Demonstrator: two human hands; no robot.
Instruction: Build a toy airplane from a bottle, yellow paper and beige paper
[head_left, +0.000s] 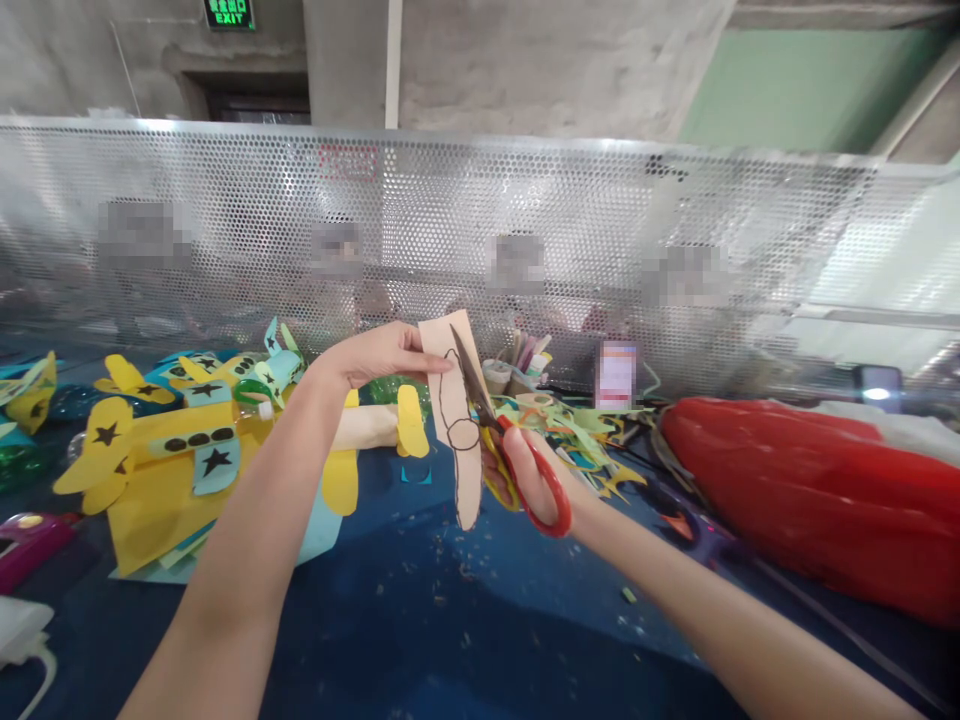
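My left hand [390, 355] pinches the upper part of a pale pink strip of paper [450, 395], thumb in front and fingers partly hidden behind it. A dark outline of a propeller with a round middle is drawn on the strip; its lower end is cut to a rounded tip. In my right hand [529, 470] are scissors [553, 490] with red and yellow handles. Their blades point up and lie along the strip's right edge, by the outline's upper half. Both hands hold these things above the blue table [405, 620].
Yellow and light blue paper planes [217, 460] stand at left, near a magenta tool [34, 545]. Paper scraps [585, 435] are heaped behind my right hand. A red plastic bag [810, 490] and a purple glue gun [697, 535] lie at right. A perforated metal screen [450, 220] runs across the back.
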